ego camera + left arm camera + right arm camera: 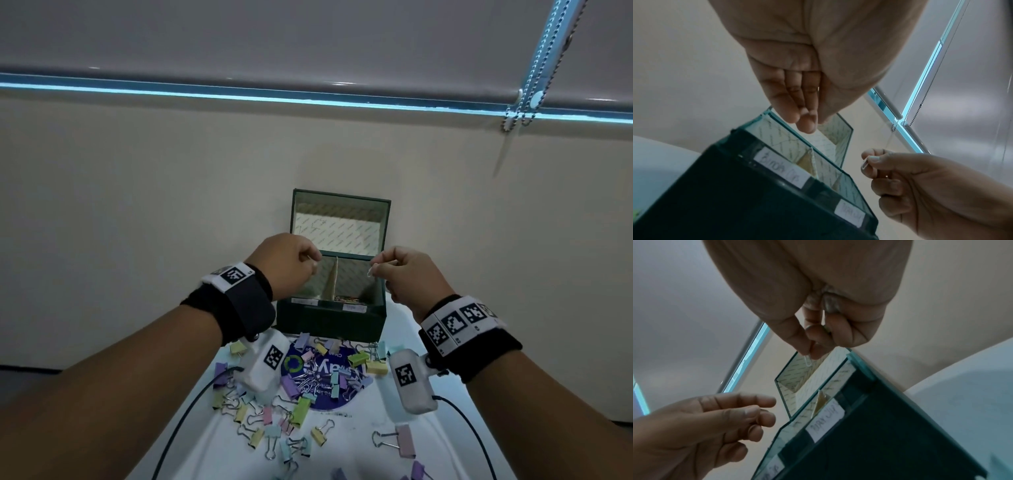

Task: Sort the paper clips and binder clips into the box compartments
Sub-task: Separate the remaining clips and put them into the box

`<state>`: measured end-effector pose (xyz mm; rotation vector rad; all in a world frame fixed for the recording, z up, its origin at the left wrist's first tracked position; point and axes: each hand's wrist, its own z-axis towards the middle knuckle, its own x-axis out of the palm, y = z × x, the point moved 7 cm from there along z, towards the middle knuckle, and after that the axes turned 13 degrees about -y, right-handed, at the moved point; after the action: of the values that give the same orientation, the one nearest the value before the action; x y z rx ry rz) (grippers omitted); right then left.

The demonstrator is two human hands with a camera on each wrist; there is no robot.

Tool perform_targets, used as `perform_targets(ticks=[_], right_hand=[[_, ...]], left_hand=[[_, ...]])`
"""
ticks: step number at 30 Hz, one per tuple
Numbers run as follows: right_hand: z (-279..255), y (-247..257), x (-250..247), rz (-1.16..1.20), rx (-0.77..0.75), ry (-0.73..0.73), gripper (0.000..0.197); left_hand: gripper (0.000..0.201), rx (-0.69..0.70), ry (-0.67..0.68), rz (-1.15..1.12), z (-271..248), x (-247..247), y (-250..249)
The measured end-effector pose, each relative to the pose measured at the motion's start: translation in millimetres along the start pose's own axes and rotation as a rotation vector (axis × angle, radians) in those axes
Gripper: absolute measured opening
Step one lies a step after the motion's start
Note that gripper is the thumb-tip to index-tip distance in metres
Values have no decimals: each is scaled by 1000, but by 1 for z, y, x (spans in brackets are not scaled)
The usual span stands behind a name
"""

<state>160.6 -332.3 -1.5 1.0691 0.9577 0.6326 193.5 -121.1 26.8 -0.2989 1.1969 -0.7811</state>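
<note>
A dark green box [329,320] stands open on the white table, lid upright, with a cardboard divider [332,284] splitting it in two. Its left label [781,168] reads binder clips; the right label [825,420] reads paper clip. Coloured paper clips [349,299] lie in the right compartment. My right hand [375,269] hovers over the box's right edge and pinches a white paper clip [808,361] between thumb and forefinger. My left hand [764,412] hangs above the left compartment with loosely curled fingers, and I see nothing in it.
Several pastel binder clips [294,411] lie scattered in front of the box, around a round blue sticker [322,373]. A pink binder clip [400,440] lies apart at the right. A beige wall stands right behind the box. A blind's bead chain [534,68] hangs upper right.
</note>
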Motion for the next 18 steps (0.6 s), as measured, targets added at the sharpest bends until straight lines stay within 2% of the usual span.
perform_targets(ticks=[6, 9, 11, 13, 15, 18], right_hand=[[7, 28, 18, -137, -183, -10, 8], [15, 29, 22, -276, -249, -17, 14], [21, 23, 22, -373, -264, 15, 16], [27, 17, 22, -452, -261, 53, 16], [33, 17, 23, -559, -277, 88, 14], [33, 23, 38, -859, -383, 225, 12]], left_hand=[[15, 7, -29, 71, -2, -7, 12], [12, 38, -50, 126, -2, -7, 19], [18, 44, -63, 164, 0, -6, 26], [37, -3, 9, 223, 2, 3, 39], [56, -40, 141, 256, 3, 19, 50], [62, -18, 278, 194, -1, 41, 55]])
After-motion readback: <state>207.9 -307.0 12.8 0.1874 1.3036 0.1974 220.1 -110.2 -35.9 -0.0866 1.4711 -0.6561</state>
